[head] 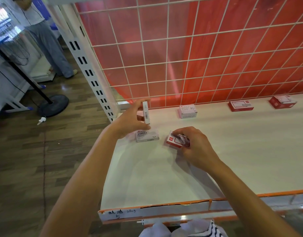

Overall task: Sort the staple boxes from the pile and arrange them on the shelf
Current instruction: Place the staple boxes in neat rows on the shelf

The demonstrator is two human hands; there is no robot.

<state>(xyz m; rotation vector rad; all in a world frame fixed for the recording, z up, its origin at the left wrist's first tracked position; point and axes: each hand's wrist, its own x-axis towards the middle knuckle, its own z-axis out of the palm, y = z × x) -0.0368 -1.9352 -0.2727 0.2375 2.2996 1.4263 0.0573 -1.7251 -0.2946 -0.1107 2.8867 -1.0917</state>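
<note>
My left hand point(130, 119) holds a white box point(146, 112) on its edge, barcode side facing me, lifted above the shelf point(164, 177). Just below it a white box marked STAPLES point(147, 137) lies flat on the shelf. To its right my right hand point(192, 142) grips a red and white staple box point(175, 141) that rests on the shelf. Along the back stand a white paper-clip box point(188, 111), a red box point(240, 105) and a stack of red boxes point(282, 101).
A white wire grid point(181, 57) over a red panel closes the shelf's back. A slotted white upright point(94, 82) marks the left end. The front rim carries an orange strip and a handwritten label point(121, 213). A person and a fan stand point(53, 105) are on the wooden floor at left.
</note>
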